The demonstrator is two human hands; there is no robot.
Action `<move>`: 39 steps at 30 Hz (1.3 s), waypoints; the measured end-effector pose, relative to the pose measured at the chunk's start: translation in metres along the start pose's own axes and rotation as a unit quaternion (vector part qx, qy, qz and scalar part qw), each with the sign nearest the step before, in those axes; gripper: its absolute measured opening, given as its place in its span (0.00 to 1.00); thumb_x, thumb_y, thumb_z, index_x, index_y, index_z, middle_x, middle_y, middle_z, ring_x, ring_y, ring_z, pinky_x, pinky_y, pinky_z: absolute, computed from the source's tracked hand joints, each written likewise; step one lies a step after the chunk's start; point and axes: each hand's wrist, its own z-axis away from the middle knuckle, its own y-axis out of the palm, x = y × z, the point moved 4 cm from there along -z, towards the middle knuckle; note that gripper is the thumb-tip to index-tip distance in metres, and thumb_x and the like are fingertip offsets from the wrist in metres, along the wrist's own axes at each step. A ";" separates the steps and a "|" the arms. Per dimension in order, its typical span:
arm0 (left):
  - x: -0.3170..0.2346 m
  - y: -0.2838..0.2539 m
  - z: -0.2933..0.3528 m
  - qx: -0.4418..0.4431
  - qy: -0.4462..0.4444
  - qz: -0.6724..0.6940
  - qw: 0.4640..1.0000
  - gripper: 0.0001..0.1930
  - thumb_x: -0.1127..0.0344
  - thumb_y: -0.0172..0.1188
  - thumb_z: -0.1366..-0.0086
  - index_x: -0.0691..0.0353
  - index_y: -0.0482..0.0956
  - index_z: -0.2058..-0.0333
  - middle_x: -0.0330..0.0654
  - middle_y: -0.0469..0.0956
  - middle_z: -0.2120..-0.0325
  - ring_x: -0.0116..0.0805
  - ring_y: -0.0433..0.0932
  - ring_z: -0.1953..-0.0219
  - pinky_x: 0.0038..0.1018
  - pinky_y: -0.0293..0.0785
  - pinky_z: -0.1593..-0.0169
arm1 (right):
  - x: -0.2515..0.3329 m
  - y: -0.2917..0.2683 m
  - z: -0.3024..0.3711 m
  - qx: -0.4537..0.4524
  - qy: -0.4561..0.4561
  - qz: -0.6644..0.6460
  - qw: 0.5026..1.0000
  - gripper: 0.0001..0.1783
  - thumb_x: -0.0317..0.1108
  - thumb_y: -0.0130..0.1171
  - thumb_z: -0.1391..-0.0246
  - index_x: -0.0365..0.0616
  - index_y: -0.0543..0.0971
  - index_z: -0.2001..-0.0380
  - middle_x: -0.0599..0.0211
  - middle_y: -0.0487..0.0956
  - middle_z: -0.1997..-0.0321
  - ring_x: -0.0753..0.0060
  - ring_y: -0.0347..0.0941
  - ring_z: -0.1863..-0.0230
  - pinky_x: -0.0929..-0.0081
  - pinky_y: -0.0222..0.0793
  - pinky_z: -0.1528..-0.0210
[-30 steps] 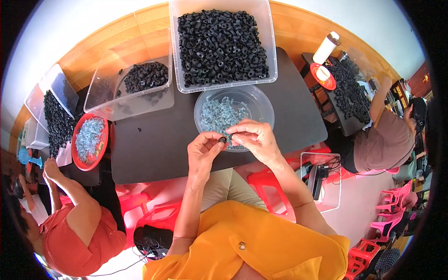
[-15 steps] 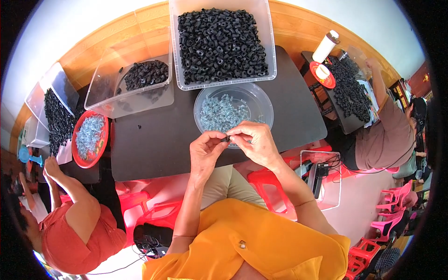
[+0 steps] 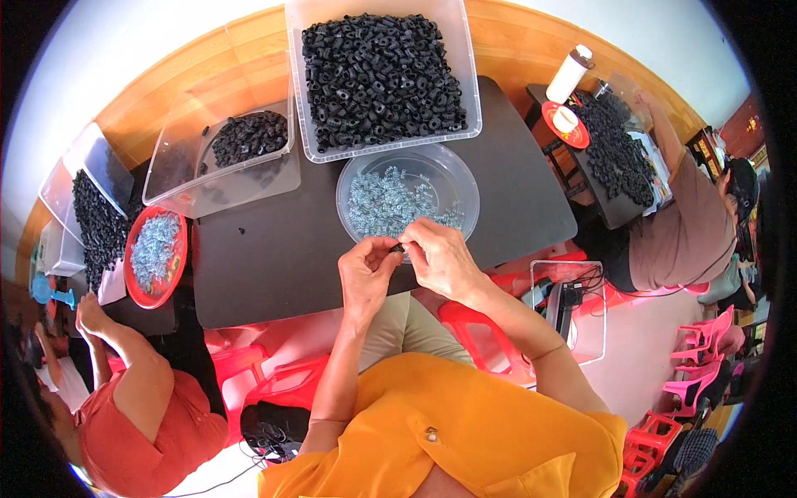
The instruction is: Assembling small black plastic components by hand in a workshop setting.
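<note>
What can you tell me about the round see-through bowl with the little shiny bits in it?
The bowl is round, clear and looks like plastic. It sits upright on the black table, just below the big clear bin of black parts, seemingly touching it. A loose heap of small silvery springs covers much of its bottom. Both hands meet at its near rim, pinching a small dark piece.

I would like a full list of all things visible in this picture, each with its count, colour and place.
small part: one, black, pinched between both hands' fingertips
round bowl: one, clear, holding pale blue-silver springs, just beyond the hands
large bin: one, clear, full of black parts, far edge of table
smaller bin: one, clear, with a small heap of black parts, far left
table: one, black, in front of the person
red plate: one, with springs, on the left neighbour's table
co-workers: two, one at left, one at right
left hand: near table edge
right hand: beside it
</note>
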 end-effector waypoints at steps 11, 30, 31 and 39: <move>0.002 0.007 -0.008 -0.036 -0.001 -0.066 0.997 0.07 0.81 0.57 0.47 0.72 0.75 0.67 0.41 0.77 0.73 0.24 0.76 0.73 0.20 0.74 0.66 | 0.004 0.005 0.008 -0.028 -0.030 0.081 0.996 0.14 0.17 0.54 0.61 0.37 0.72 0.66 0.58 0.71 0.69 0.54 0.71 0.72 0.64 0.69 0.73; -0.004 -0.003 -0.014 -0.057 -0.019 0.098 0.993 0.07 0.80 0.61 0.49 0.70 0.77 0.70 0.40 0.78 0.75 0.23 0.75 0.73 0.18 0.72 0.68 | 0.011 0.018 0.001 -0.011 -0.105 0.199 0.974 0.21 0.20 0.58 0.65 0.33 0.72 0.61 0.61 0.69 0.67 0.62 0.71 0.68 0.71 0.72 0.73; -0.004 -0.004 -0.013 -0.055 -0.024 0.099 0.993 0.07 0.81 0.61 0.49 0.70 0.76 0.70 0.40 0.78 0.74 0.23 0.75 0.73 0.18 0.72 0.68 | 0.012 0.018 0.001 -0.010 -0.106 0.199 0.974 0.21 0.20 0.58 0.65 0.33 0.72 0.61 0.61 0.69 0.67 0.62 0.71 0.68 0.71 0.72 0.73; -0.030 -0.032 -0.036 -0.067 0.025 -0.020 0.997 0.08 0.80 0.61 0.50 0.67 0.77 0.70 0.36 0.76 0.76 0.21 0.73 0.74 0.17 0.71 0.68 | 0.024 0.000 -0.002 -0.065 -0.070 0.142 0.985 0.27 0.28 0.63 0.62 0.42 0.72 0.53 0.61 0.74 0.57 0.61 0.74 0.62 0.71 0.74 0.67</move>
